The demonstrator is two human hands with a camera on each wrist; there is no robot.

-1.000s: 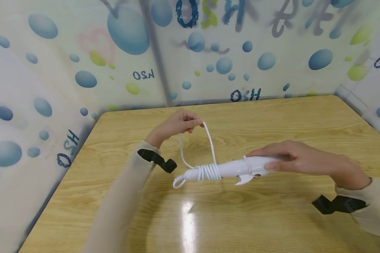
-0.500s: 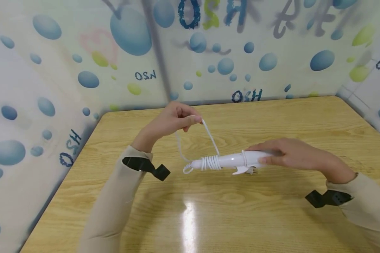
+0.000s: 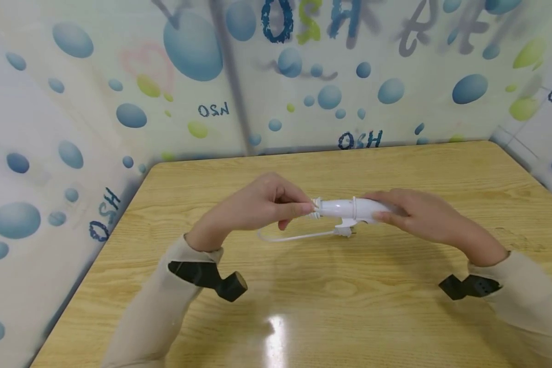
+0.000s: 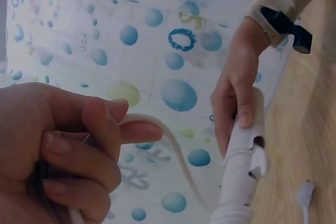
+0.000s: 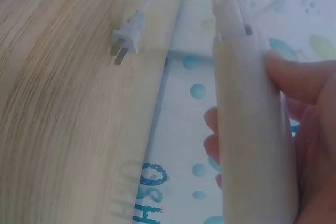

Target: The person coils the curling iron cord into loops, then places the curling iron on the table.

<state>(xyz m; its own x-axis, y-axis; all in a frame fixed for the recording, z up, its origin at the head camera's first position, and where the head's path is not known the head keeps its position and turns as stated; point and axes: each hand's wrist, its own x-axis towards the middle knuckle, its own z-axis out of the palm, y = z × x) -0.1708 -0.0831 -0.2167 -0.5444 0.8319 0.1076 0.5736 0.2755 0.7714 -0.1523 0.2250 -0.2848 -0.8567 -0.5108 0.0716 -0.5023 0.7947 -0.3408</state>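
Observation:
My right hand (image 3: 414,214) grips the thick end of a white corded appliance that looks like a curling iron (image 3: 336,208), held roughly level above the table. A small lever (image 4: 259,162) juts from its side. White cord is coiled round its narrow end, partly hidden by my left hand (image 3: 271,207) in the head view. That left hand pinches the cord (image 4: 178,156) between thumb and fingers, its other fingers curled in. From there the loose cord runs to a two-pin plug (image 5: 127,34), seen below the appliance. Whether the plug touches the table cannot be told.
A wood-grain table (image 3: 349,306) lies under both hands. Behind and beside it stand walls (image 3: 133,66) patterned with blue and green drops. Black wrist cameras (image 3: 207,276) are strapped over beige sleeves (image 3: 152,306).
My left hand drew up a loop of cord, then came down and right to the coiled end. The appliance rose in view in my right hand. The plug now hangs out below the appliance.

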